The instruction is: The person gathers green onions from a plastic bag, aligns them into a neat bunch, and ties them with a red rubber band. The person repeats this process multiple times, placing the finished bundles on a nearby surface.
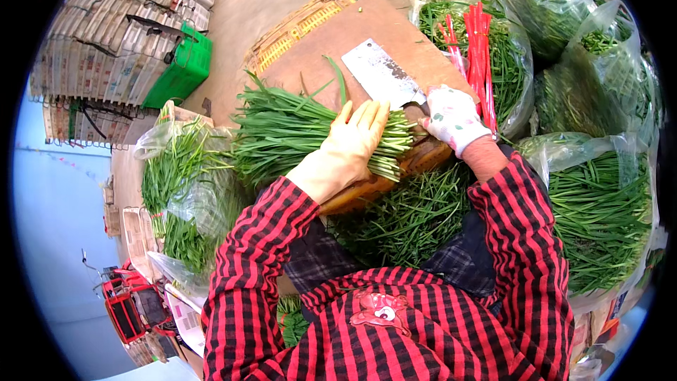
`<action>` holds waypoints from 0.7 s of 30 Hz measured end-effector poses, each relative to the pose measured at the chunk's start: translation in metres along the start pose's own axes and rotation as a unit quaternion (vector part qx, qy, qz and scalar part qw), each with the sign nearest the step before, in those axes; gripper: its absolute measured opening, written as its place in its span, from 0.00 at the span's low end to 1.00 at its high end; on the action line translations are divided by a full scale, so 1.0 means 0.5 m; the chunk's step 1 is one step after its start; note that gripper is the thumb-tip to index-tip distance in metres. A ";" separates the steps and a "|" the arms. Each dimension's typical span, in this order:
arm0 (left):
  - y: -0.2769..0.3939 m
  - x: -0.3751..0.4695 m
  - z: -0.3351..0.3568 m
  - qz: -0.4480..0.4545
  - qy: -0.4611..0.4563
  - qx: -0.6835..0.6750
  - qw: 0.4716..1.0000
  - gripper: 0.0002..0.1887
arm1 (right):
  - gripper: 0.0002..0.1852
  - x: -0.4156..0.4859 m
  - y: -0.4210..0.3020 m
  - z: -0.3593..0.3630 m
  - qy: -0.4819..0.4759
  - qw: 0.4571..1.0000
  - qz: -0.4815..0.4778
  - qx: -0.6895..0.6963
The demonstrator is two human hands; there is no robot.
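My left hand (349, 145), in a cream glove, lies across a bunch of garlic chives (285, 127) on a brown board (312, 37). Its fingers stretch over the pale cut stems at the bunch's right end, while the green leaves spread left. A white glove with a floral print covers my right hand (456, 116), which is closed at the handle end of a metal cleaver (380, 66); the handle itself is hidden. The broad, stained blade points away from me, flat or nearly flat over the board, beyond the stems.
A yellow plastic crate (296, 29) supports the board. Red tie strips (478, 53) stand at its right, by clear bags of greens (597, 217). Loose leaves (407, 217) lie between my knees. More chives (177, 169) are at left, before stacked crates (116, 53) and a green crate (182, 69).
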State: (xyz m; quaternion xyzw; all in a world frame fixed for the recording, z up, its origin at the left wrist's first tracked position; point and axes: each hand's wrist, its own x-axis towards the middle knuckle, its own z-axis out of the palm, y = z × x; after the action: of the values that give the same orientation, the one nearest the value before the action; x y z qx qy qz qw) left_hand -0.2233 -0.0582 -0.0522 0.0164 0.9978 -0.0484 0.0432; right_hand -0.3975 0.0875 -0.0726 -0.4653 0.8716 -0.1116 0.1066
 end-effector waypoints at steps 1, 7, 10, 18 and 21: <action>-0.001 0.006 0.005 -0.006 -0.008 -0.019 1.000 0.66 | 0.24 0.010 0.002 0.010 0.004 1.000 0.002 -0.002; -0.006 0.005 0.004 -0.053 -0.036 -0.108 0.992 0.45 | 0.22 0.039 0.007 0.007 -0.021 0.997 -0.005 0.080; -0.024 -0.020 -0.028 -0.128 -0.016 -0.128 0.983 0.39 | 0.25 0.038 0.024 0.006 -0.050 0.987 0.012 0.153; -0.063 -0.056 -0.017 -0.141 0.012 -0.167 0.976 0.45 | 0.35 0.050 0.008 0.010 -0.015 0.961 0.091 0.261; -0.058 -0.041 -0.043 -0.192 -0.081 -0.190 0.959 0.44 | 0.30 0.033 0.023 0.034 0.072 0.907 0.073 0.408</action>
State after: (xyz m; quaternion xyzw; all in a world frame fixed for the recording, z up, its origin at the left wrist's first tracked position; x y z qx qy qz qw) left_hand -0.2057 -0.0853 -0.0262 -0.1883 0.9660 0.1336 0.1162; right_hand -0.4105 0.0786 -0.0937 -0.3067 0.7866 -0.4829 0.2323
